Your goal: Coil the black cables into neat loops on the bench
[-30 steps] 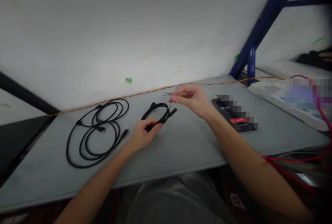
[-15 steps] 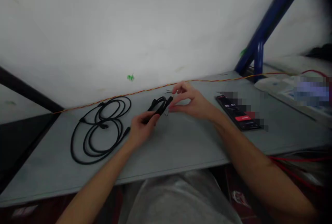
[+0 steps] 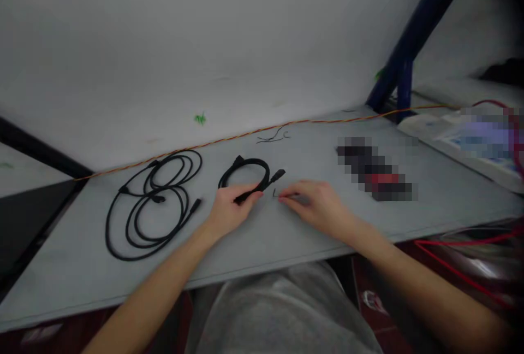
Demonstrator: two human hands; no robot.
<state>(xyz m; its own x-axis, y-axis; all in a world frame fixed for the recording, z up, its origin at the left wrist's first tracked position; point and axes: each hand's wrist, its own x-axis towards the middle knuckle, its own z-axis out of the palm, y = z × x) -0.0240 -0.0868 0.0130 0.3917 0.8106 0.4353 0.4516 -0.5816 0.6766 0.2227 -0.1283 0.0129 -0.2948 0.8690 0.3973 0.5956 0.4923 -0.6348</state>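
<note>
My left hand (image 3: 231, 211) rests on a short coiled black cable (image 3: 244, 166), with its fingers over the cable's end. The cable's black plug (image 3: 277, 176) points right, just past those fingers. My right hand (image 3: 317, 206) lies on the table with its fingertips close to a tiny dark wire scrap (image 3: 274, 193). It holds nothing I can see. Thin dark wire strands (image 3: 272, 136) lie farther back on the grey table (image 3: 311, 149). A larger coiled black cable (image 3: 149, 206) lies left of my left hand.
A twisted orange and dark wire (image 3: 262, 132) runs along the table's back edge. A pixelated phone (image 3: 373, 171) lies to the right. A white power strip (image 3: 458, 146) and a blue metal frame (image 3: 403, 72) stand at back right. Red wires (image 3: 462, 250) lie below the right edge.
My right hand has moved toward the table's near edge, and the thin wire strands now lie on the table. The short cable lies flatter, under my left hand.
</note>
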